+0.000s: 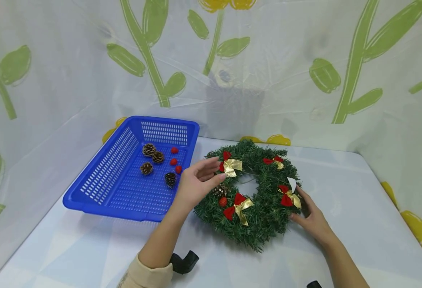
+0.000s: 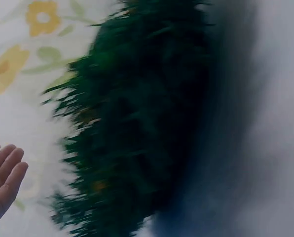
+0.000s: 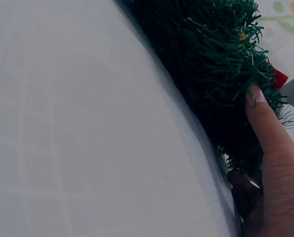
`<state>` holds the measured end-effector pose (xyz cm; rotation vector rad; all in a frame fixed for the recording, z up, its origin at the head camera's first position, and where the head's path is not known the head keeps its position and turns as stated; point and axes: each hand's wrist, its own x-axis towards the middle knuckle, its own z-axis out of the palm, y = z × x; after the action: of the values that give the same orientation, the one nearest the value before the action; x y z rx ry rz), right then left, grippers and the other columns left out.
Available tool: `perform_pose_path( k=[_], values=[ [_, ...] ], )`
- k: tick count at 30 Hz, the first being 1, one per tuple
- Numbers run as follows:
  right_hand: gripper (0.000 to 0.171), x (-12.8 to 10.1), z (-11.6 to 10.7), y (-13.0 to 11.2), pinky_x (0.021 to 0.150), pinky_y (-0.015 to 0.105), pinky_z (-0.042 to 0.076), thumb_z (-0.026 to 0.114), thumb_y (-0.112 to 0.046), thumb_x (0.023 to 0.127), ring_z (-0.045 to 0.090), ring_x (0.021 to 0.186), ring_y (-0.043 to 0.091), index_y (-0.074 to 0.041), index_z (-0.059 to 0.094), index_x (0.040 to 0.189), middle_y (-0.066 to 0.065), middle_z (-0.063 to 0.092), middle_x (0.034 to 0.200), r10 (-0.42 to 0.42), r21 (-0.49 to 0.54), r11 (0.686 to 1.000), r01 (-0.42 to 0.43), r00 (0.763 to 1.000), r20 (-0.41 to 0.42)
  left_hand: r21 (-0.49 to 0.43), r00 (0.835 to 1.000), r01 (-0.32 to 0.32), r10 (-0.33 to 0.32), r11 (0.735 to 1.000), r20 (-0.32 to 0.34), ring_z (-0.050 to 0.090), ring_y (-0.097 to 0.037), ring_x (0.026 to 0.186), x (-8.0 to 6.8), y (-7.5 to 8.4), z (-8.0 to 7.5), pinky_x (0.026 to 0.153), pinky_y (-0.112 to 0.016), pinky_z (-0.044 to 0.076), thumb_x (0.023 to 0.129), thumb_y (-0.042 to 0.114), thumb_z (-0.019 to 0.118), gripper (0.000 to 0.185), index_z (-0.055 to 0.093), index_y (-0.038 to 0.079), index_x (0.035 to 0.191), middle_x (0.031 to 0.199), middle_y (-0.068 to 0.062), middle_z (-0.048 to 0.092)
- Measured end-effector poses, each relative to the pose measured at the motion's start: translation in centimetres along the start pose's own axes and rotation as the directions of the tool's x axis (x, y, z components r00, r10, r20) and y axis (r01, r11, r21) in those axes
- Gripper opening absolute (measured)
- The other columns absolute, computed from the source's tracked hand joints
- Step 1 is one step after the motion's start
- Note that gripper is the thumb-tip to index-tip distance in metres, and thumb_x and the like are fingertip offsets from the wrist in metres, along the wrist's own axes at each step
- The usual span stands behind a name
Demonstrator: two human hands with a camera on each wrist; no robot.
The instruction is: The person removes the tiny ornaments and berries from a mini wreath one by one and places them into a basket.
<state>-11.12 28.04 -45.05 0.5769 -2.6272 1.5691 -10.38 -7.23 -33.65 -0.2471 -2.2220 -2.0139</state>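
Note:
A green Christmas wreath (image 1: 268,216) lies on the table, with several red and gold bows on it. On its left part sit a pinecone (image 1: 220,190) and a red berry (image 1: 223,201). My left hand (image 1: 198,182) hovers over the wreath's left side near a bow (image 1: 231,164), fingers loosely extended and holding nothing. At the right rim my right hand (image 1: 313,222) grips the wreath, close to a bow (image 1: 289,197) with a white tag (image 1: 292,184). In the right wrist view the thumb (image 3: 265,123) presses the greenery, while the other fingers are partly hidden under it.
Left of the wreath stands a blue plastic basket (image 1: 88,206) holding several pinecones (image 1: 146,168) and red berries (image 1: 173,161). A black curved piece (image 1: 184,262) lies near the left forearm, and another black end (image 1: 314,284) shows at the bottom edge. A flower-printed curtain (image 1: 268,80) hangs behind the table.

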Motion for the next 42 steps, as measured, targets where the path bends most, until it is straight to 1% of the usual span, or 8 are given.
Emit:
perform_pose_path(
  k=[5, 13, 17, 26, 29, 36, 38, 42],
  values=[
    [0.087, 0.0, 0.1, 0.0, 0.097, -0.001, 0.021, 0.066, 0.001, 0.083, 0.02, 0.125, -0.016, -0.014, 0.016, 0.153, 0.034, 0.014, 0.15, -0.005, -0.007, 1.0, 0.005, 1.0, 0.0, 0.063, 0.998, 0.024, -0.027, 0.998, 0.054, 0.059, -0.028, 0.113, 0.1, -1.6, 1.4, 0.097, -0.037, 0.047, 0.081, 0.022, 0.076, 0.051, 0.059, 0.007, 0.127, 0.12, -0.014, 0.064],
    [0.087, 0.0, 0.1, 0.1, 0.097, -0.002, 0.022, 0.067, 0.0, 0.083, 0.022, 0.125, -0.017, -0.015, 0.016, 0.153, 0.033, 0.016, 0.15, -0.006, -0.022, 1.0, 0.006, 1.0, -0.007, 0.137, 0.991, 0.107, -0.116, 0.985, 0.06, 0.059, -0.025, 0.113, 0.5, -3.3, 2.4, 0.095, -0.043, 0.048, 0.079, 0.027, 0.077, 0.055, 0.059, 0.011, 0.128, 0.121, -0.008, 0.064],
    [0.088, 0.0, 0.1, 0.0, 0.097, -0.002, 0.022, 0.067, 0.0, 0.083, 0.021, 0.129, -0.012, -0.015, 0.016, 0.153, 0.032, 0.016, 0.15, -0.003, -0.023, 1.0, 0.003, 1.0, -0.007, 0.201, 0.994, 0.088, -0.1, 0.976, 0.048, 0.059, -0.024, 0.11, 0.8, -3.8, 2.4, 0.091, -0.043, 0.049, 0.078, 0.026, 0.078, 0.053, 0.061, 0.01, 0.126, 0.117, -0.008, 0.066],
    [0.088, 0.2, 0.0, 0.1, 0.097, -0.001, 0.022, 0.066, 0.003, 0.082, 0.022, 0.122, -0.021, -0.014, 0.016, 0.153, 0.034, 0.015, 0.15, -0.018, 0.003, 1.0, 0.018, 1.0, -0.001, 0.325, 0.989, 0.087, -0.121, 0.942, 0.085, 0.06, -0.026, 0.111, 1.0, -3.9, 2.1, 0.095, -0.046, 0.046, 0.073, 0.018, 0.082, 0.056, 0.062, 0.01, 0.125, 0.114, -0.007, 0.067],
    [0.088, 0.1, 0.0, 0.0, 0.097, -0.001, 0.023, 0.066, 0.003, 0.083, 0.021, 0.131, -0.01, -0.015, 0.015, 0.153, 0.033, 0.014, 0.151, -0.003, 0.001, 1.0, 0.003, 1.0, 0.003, 0.363, 0.984, 0.086, -0.136, 0.928, 0.116, 0.058, -0.027, 0.113, 1.0, -4.0, 1.9, 0.096, -0.046, 0.045, 0.072, 0.016, 0.082, 0.058, 0.061, 0.009, 0.126, 0.115, -0.007, 0.067],
    [0.089, 0.1, -0.1, -0.1, 0.097, -0.001, 0.022, 0.066, 0.001, 0.083, 0.017, 0.137, 0.044, -0.017, 0.015, 0.153, 0.032, 0.013, 0.151, 0.021, -0.01, 1.0, -0.021, 1.0, 0.009, 0.343, 0.979, 0.089, -0.146, 0.935, 0.144, 0.058, -0.027, 0.112, 1.2, -3.9, 1.7, 0.091, -0.044, 0.048, 0.073, 0.005, 0.079, 0.055, 0.061, 0.008, 0.125, 0.114, -0.006, 0.067],
    [0.089, 0.1, -0.1, 0.0, 0.097, -0.001, 0.022, 0.066, 0.002, 0.083, 0.017, 0.139, 0.037, -0.017, 0.015, 0.153, 0.032, 0.013, 0.151, 0.016, -0.006, 1.0, -0.016, 1.0, 0.009, 0.338, 0.98, 0.091, -0.144, 0.937, 0.136, 0.058, -0.027, 0.112, 1.2, -4.0, 1.7, 0.09, -0.043, 0.049, 0.074, 0.004, 0.078, 0.052, 0.062, 0.008, 0.124, 0.112, -0.006, 0.068],
    [0.088, 0.2, 0.0, 0.3, 0.098, 0.0, 0.022, 0.065, 0.004, 0.083, 0.02, 0.136, -0.004, -0.015, 0.015, 0.153, 0.02, 0.015, 0.155, -0.014, 0.002, 1.0, 0.014, 1.0, 0.002, 0.339, 0.984, 0.086, -0.133, 0.937, 0.117, 0.058, -0.026, 0.111, 1.2, -4.0, 1.7, 0.092, -0.044, 0.047, 0.074, 0.005, 0.078, 0.05, 0.063, 0.008, 0.122, 0.11, -0.005, 0.069]
  ],
)
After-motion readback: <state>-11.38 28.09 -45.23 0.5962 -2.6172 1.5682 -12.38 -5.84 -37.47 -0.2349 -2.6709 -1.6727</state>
